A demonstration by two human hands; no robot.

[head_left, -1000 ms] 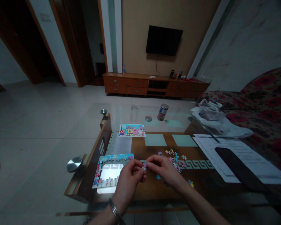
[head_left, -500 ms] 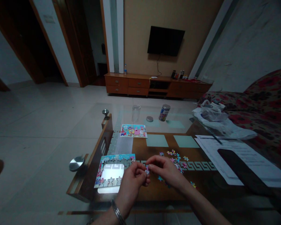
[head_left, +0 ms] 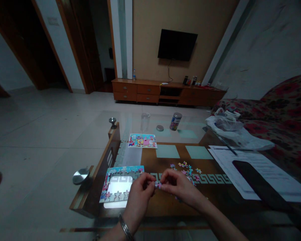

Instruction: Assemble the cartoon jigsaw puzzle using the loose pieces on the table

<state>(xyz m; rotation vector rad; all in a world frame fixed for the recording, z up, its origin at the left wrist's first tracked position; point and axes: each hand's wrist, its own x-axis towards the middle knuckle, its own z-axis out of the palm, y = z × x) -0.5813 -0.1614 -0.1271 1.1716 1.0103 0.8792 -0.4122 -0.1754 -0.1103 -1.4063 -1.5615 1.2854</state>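
Note:
My left hand point(head_left: 142, 190) and my right hand point(head_left: 179, 185) meet over the glass table, fingertips pinched around small pink-purple jigsaw pieces point(head_left: 158, 184). Whether the pieces are joined is too small to tell. To the left of my left hand lies a partly built jigsaw puzzle point(head_left: 125, 168), its border filled along the top and left edges, with a grey backing showing. Loose jigsaw pieces point(head_left: 190, 170) are scattered just beyond my right hand, which hides some of them. Farther back rests a cartoon reference picture point(head_left: 142, 141).
Behind the picture stand a clear glass point(head_left: 145, 121), a round metal lid point(head_left: 160, 128) and a printed tin point(head_left: 176, 122). Papers point(head_left: 243, 170), a black phone point(head_left: 256, 180) and a plastic bag point(head_left: 230, 129) occupy the right side. Metal knobs point(head_left: 80, 176) rise at the left.
My right hand has drawn slightly back, and its fingers have curled into a tighter pinch on the piece. The pieces between my hands now sit a little lower.

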